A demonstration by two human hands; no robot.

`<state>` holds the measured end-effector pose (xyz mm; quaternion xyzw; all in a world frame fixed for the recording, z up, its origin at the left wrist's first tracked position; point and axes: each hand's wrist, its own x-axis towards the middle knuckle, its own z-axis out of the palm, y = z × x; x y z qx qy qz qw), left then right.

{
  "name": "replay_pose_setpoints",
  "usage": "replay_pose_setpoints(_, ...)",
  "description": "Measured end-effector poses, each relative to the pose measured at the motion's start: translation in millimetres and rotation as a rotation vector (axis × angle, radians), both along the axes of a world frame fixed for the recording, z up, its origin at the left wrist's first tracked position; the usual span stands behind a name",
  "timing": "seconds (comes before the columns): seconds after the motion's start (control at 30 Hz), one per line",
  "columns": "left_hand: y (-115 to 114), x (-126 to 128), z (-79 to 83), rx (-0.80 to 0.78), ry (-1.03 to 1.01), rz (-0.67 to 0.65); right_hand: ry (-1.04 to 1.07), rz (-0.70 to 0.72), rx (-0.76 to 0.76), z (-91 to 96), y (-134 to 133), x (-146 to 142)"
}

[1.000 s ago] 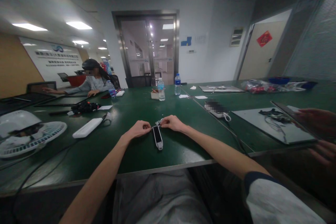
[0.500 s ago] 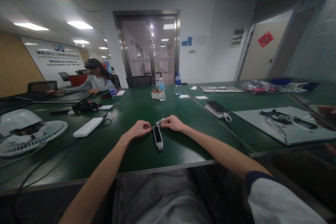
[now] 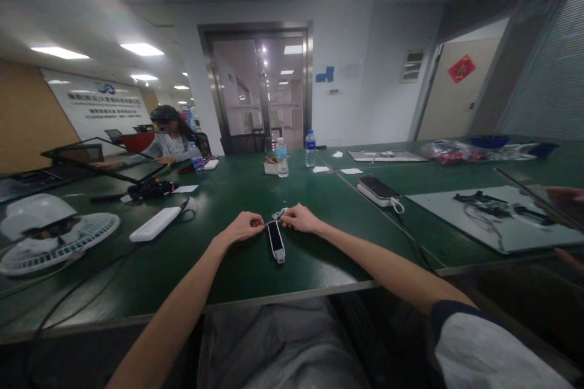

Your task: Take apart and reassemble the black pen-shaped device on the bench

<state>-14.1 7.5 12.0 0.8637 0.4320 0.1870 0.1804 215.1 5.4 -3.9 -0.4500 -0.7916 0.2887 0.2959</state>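
A slim white device (image 3: 276,242) with a long dark panel lies on the green table in front of me, its narrow end towards me. My left hand (image 3: 245,228) is closed in a pinch at the device's upper left edge. On the other side, my right hand (image 3: 301,219) pinches at its far right end, beside small whitish parts (image 3: 277,216). Whatever sits between the fingertips of either hand is too small to make out. A tiny loose piece (image 3: 284,202) lies just beyond the hands.
Left are a white power strip (image 3: 156,223) and a white fan-like housing (image 3: 98,237). Two water bottles (image 3: 281,161) (image 3: 310,152) stand ahead. A phone on a white block (image 3: 378,188) and a board with dark parts (image 3: 456,225) lie right. A co-worker (image 3: 168,140) sits far left; another person's hand (image 3: 566,197) is right.
My hands stay at the device, the right one shifting very slightly towards me. A dark frame near the co-worker on the left is now tilted up. The view has shifted a little.
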Motion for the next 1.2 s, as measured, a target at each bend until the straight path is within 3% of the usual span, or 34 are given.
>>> replay_pose_setpoints(0.23,-4.1,1.3,3.6,0.0,0.001,-0.003,0.035,0.009,-0.008,-4.4,2.1,-0.6)
replay_pose_setpoints(0.4,-5.3,1.9,4.9,0.004,0.004,0.003,0.009,0.03,0.077,-7.3,3.5,-2.9)
replay_pose_setpoints(0.73,-5.3,2.0,5.8,0.001,0.005,-0.006,-0.125,0.157,0.215,11.0,-2.0,8.7)
replay_pose_setpoints(1.2,-3.6,0.7,3.7,-0.001,-0.003,-0.008,-0.136,0.117,0.267,9.4,-4.9,4.2)
